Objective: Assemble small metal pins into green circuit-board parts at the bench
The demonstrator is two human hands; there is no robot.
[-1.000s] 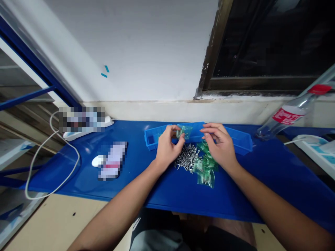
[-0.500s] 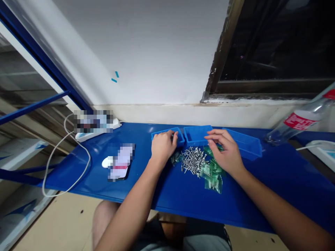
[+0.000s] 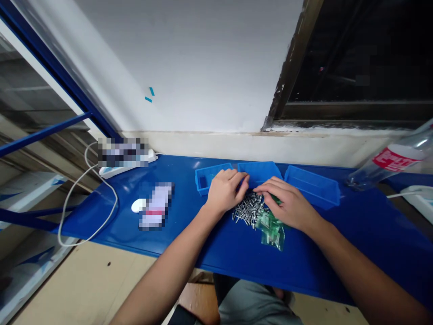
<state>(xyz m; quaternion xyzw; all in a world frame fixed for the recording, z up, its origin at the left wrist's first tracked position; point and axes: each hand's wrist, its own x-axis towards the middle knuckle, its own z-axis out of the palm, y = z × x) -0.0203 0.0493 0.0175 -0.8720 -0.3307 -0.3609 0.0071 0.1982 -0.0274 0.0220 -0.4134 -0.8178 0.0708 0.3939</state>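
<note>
A pile of thin silver screw-like fasteners [image 3: 246, 213] lies on the blue table, with small green-tinted plastic bags [image 3: 272, 230] against its right side. My left hand [image 3: 223, 192] hovers at the pile's upper left, in front of the left blue bin [image 3: 203, 184]. Its fingers curl down with thumb and index finger close together; what they hold, if anything, is hidden. At the upper right of the pile, my right hand [image 3: 289, 202] has its fingertips pinched over the fasteners and bags. Whatever sits between those fingertips is too small to name.
A middle blue bin [image 3: 259, 171] and a right blue bin [image 3: 313, 187] stand behind my hands. To the left lie a blurred phone [image 3: 156, 207], a white round object [image 3: 138, 206] and a power strip [image 3: 131, 164] with a cable. A plastic bottle [image 3: 389, 160] stands at right.
My left hand has moved right, from over the left bin to the pile's edge. My right hand has lowered to the fasteners, its fingers drawing together. The view has shifted slightly.
</note>
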